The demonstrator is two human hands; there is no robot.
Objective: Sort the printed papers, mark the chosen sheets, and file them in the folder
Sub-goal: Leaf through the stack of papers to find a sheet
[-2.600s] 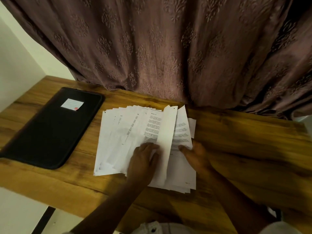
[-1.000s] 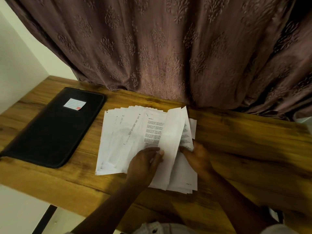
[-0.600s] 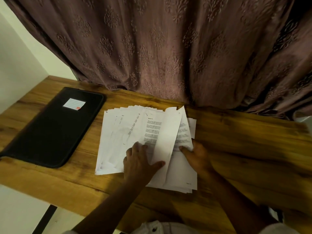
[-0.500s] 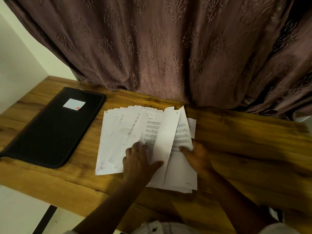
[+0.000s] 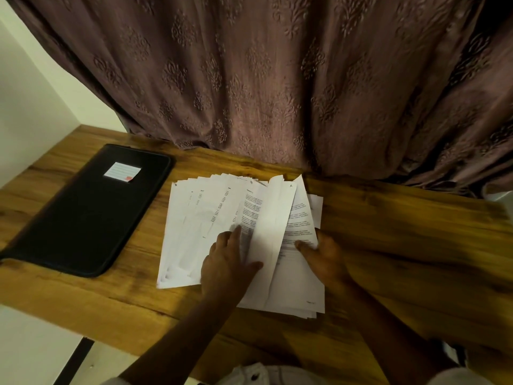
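Note:
A fanned stack of printed papers (image 5: 200,218) lies on the wooden table (image 5: 402,245). One sheet (image 5: 270,232) in the middle stands half-turned, its blank back showing. My left hand (image 5: 226,266) lies flat on the fanned sheets, fingers spread, thumb against the turned sheet's lower edge. My right hand (image 5: 323,252) presses on the right part of the stack, thumb on a printed page. A closed black folder (image 5: 83,215) with a white label (image 5: 122,171) lies to the left, apart from the papers.
A brown patterned curtain (image 5: 277,79) hangs along the table's far edge, just behind the papers. The table's near edge runs below my forearms. A pale wall (image 5: 33,101) stands at the left.
My left hand went from pinching the turned sheet to lying flat with fingers spread on the fanned pages. The sheet has leaned slightly left. My right hand has barely moved.

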